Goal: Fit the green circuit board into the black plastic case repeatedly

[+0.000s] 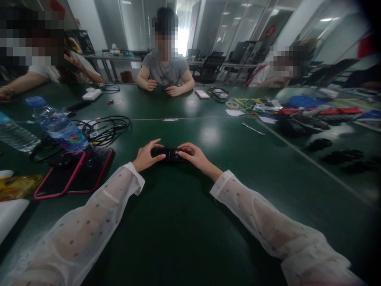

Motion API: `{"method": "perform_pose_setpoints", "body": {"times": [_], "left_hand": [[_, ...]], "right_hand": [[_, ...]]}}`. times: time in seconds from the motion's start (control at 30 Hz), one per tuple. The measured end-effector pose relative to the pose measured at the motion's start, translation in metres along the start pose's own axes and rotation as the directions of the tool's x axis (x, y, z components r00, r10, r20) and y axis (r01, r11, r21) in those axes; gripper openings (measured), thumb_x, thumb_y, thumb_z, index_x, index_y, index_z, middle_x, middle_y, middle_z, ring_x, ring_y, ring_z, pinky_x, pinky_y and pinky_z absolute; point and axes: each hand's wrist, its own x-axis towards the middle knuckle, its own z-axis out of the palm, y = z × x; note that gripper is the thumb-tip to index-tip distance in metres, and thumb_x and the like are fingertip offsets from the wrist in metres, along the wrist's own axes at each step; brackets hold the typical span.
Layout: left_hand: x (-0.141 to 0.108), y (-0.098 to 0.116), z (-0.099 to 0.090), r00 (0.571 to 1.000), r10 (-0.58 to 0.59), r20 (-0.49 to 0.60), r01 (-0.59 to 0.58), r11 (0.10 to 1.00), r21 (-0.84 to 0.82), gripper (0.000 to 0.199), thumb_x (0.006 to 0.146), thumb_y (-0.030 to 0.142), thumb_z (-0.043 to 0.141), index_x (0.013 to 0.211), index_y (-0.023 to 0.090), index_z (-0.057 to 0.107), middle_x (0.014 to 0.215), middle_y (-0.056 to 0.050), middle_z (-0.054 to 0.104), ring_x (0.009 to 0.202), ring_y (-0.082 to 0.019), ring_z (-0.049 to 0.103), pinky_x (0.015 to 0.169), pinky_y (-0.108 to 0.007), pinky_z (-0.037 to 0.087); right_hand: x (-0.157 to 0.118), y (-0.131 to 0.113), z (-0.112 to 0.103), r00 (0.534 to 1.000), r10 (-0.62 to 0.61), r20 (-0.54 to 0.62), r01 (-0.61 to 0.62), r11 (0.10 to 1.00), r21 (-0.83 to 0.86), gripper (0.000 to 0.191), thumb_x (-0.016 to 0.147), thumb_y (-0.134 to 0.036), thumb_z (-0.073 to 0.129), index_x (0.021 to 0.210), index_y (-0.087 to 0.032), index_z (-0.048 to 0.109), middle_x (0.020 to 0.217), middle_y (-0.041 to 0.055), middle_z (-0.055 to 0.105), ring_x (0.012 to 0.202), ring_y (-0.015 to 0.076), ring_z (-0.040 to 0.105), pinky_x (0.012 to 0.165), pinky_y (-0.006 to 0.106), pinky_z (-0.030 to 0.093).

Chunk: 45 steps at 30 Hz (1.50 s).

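While left fingers point(158, 158) and right fingers point(185, 154) grip it, oblong device point(170, 155) looks black, white-marked.

room: near-centre tabletop point(178, 226) | left obstacles: phones point(93, 171), bottles point(59, 126), cables point(107, 137) | ahead-right: wrench point(253, 128)

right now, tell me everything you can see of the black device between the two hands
The black device is small and oblong, plastic by its look, with tiny pale markings on the face towards the camera, too small to read. Its long side runs left to right, over the green table; whether it rests there or is slightly raised, I cannot tell. The left hand grips one end and the right hand the other, thumbs at the marked face.
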Motion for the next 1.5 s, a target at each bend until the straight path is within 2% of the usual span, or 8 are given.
{"method": "perform_pose_setpoints", "body": {"times": [0.1, 0.2, 0.5, 0.73, 0.97, 1.13, 1.33, 1.5], "left_hand": [[-0.001, 0.003, -0.001, 0.999, -0.035, 0.037, 0.034, 0.999, 0.028, 0.096, 0.069, 0.063, 0.071, 0.147, 0.022, 0.030, 0.130, -0.014, 0.061, 0.126, -0.034, 0.053, 0.107, -0.058, 0.031], [-0.002, 0.005, 0.000, 0.998, -0.053, 0.031, 0.051, 0.997, 0.053, 0.100, 0.065, 0.062, 0.075, 0.147, 0.024, 0.032, 0.131, -0.016, 0.060, 0.126, -0.035, 0.053, 0.109, -0.059, 0.030], [-0.002, 0.009, -0.002, 0.995, -0.091, 0.037, 0.091, 0.996, 0.019, 0.094, 0.067, 0.058, 0.075, 0.144, 0.023, 0.037, 0.136, -0.016, 0.056, 0.128, -0.034, 0.051, 0.111, -0.057, 0.028], [-0.003, 0.008, -0.002, 0.994, -0.093, 0.049, 0.095, 0.995, -0.027, 0.087, 0.069, 0.052, 0.076, 0.143, 0.026, 0.038, 0.132, -0.014, 0.060, 0.125, -0.033, 0.055, 0.110, -0.060, 0.028], [-0.002, 0.000, 0.000, 0.997, -0.063, 0.034, 0.067, 0.991, -0.118, 0.079, 0.069, 0.050, 0.078, 0.137, 0.025, 0.046, 0.131, -0.014, 0.060, 0.122, -0.032, 0.057, 0.106, -0.057, 0.037], [-0.001, -0.006, 0.003, 0.998, -0.064, 0.023, 0.067, 0.984, -0.162, 0.081, 0.070, 0.048, 0.077, 0.139, 0.024, 0.042, 0.130, -0.015, 0.061, 0.120, -0.032, 0.058, 0.103, -0.056, 0.042], [0.000, -0.006, 0.005, 0.997, -0.072, -0.032, 0.067, 0.986, -0.150, 0.075, 0.073, 0.045, 0.076, 0.138, 0.024, 0.044, 0.131, -0.014, 0.060, 0.122, -0.033, 0.057, 0.105, -0.057, 0.039], [0.002, -0.007, 0.006, 0.997, -0.057, -0.052, 0.049, 0.986, -0.159, 0.068, 0.077, 0.045, 0.072, 0.136, 0.023, 0.046, 0.133, -0.013, 0.059, 0.124, -0.031, 0.055, 0.107, -0.055, 0.038]], "right_hand": [[0.002, 0.004, 0.000, 0.999, -0.016, -0.029, 0.015, 1.000, -0.007, 0.030, 0.083, -0.040, 0.067, 0.106, -0.022, 0.058, 0.095, 0.0034, 0.067, 0.089, 0.0185, 0.063, 0.078, 0.035, 0.050], [0.003, 0.007, 0.000, 0.998, -0.026, -0.050, 0.025, 1.000, -0.010, 0.028, 0.084, -0.039, 0.066, 0.105, -0.022, 0.057, 0.091, 0.0021, 0.066, 0.086, 0.0175, 0.063, 0.076, 0.034, 0.049], [0.002, 0.007, 0.000, 0.999, -0.031, -0.044, 0.029, 0.999, -0.040, 0.028, 0.087, -0.041, 0.061, 0.107, -0.023, 0.055, 0.099, 0.0040, 0.065, 0.091, 0.0184, 0.063, 0.080, 0.035, 0.050], [0.002, 0.006, -0.001, 0.999, -0.019, -0.042, 0.016, 0.998, -0.060, 0.029, 0.090, -0.044, 0.057, 0.110, -0.023, 0.055, 0.105, 0.0054, 0.064, 0.097, 0.0195, 0.062, 0.085, 0.038, 0.049], [0.001, 0.003, -0.001, 0.999, -0.029, -0.033, 0.025, 0.996, -0.090, 0.028, 0.090, -0.045, 0.056, 0.106, -0.023, 0.055, 0.097, 0.0038, 0.064, 0.090, 0.0189, 0.062, 0.080, 0.036, 0.049], [0.002, 0.003, -0.001, 0.999, -0.002, -0.041, -0.001, 0.997, -0.073, 0.026, 0.089, -0.044, 0.057, 0.105, -0.023, 0.055, 0.097, 0.0033, 0.064, 0.090, 0.0185, 0.062, 0.079, 0.035, 0.049], [0.003, 0.005, 0.000, 0.998, 0.006, -0.057, -0.007, 1.000, -0.020, 0.024, 0.088, -0.043, 0.059, 0.101, -0.023, 0.052, 0.096, 0.0018, 0.062, 0.089, 0.0174, 0.060, 0.081, 0.035, 0.048], [0.004, 0.013, -0.001, 0.994, -0.007, -0.107, -0.001, 0.997, -0.080, 0.026, 0.089, -0.046, 0.055, 0.101, -0.023, 0.052, 0.099, 0.0027, 0.061, 0.092, 0.0179, 0.059, 0.083, 0.036, 0.047]]}}
